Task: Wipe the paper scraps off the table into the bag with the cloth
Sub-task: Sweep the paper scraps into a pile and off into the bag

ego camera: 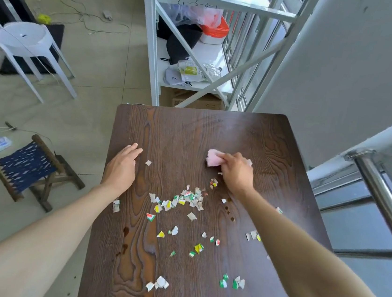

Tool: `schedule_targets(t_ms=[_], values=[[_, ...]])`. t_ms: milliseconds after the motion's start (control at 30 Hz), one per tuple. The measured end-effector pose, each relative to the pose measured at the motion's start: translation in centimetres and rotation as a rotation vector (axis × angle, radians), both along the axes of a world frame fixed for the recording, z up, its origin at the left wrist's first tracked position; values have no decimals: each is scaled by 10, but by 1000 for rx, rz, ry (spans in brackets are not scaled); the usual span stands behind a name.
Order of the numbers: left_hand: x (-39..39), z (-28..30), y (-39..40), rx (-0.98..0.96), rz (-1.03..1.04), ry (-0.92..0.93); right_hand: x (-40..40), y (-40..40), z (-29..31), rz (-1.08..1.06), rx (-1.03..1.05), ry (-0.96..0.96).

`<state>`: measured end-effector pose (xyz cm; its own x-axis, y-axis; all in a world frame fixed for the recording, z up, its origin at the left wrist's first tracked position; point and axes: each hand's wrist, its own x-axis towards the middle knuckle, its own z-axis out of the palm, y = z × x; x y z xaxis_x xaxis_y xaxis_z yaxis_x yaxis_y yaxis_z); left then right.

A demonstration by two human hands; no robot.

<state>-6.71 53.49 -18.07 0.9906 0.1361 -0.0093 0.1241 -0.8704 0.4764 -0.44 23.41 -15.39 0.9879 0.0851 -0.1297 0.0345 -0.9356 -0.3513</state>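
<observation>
Several torn paper scraps (185,199), white with green, yellow and red print, lie scattered over the dark wooden table (192,128), thickest near its middle. My right hand (236,172) presses a pink cloth (214,158) onto the table beyond the scraps. My left hand (122,164) rests flat near the table's left edge, fingers together, holding nothing. A single scrap (148,163) lies just right of it. No bag is in view on the table.
A white metal shelf (188,57) with bags and packets stands behind the table. A folding stool with blue webbing (29,166) and a white plastic stool (26,41) stand on the tiled floor at left. A steel railing (385,194) runs at right.
</observation>
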Motion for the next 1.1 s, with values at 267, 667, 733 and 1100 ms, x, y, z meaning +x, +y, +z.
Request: schedule_targets(t_ms=[267,667,733,1100], values=[[3,6,1,13,-3,44,-78,31,-9,323,123,-19],[17,23,-87,-52,-296,-1,-26,-99,52,-106,177,-139],[21,20,-101,-53,-324,4,-21,-129,41,-187,73,-141],[17,2,-117,-28,-285,-23,-83,-57,-16,-295,-28,-89]])
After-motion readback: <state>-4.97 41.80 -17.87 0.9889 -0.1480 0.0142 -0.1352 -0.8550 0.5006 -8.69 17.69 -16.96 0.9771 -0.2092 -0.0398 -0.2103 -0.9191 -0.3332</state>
